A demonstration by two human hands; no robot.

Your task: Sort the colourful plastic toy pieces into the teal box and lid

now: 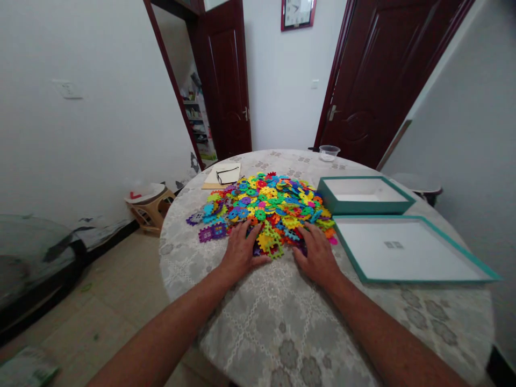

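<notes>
A wide heap of colourful plastic interlocking pieces (266, 199), notched discs and squares, lies on the round table. At the heap's near left edge, my left hand (242, 248) rests with its fingers spread and its fingertips on the pieces. My right hand (317, 251) touches the near right edge in the same way, fingers apart. Between the two hands are yellow-green square pieces (274, 242). Purple square pieces (212, 232) lie just left of my left hand. Neither hand grips a piece that I can make out.
A patterned cloth (258, 317) covers the table. On the right stand a teal-edged white box (358, 208) and its shallow lid (411, 258). At the back are glasses (228, 175) on a notebook (209, 183) and a clear plastic bowl (329, 152). A stool (151, 209) stands left.
</notes>
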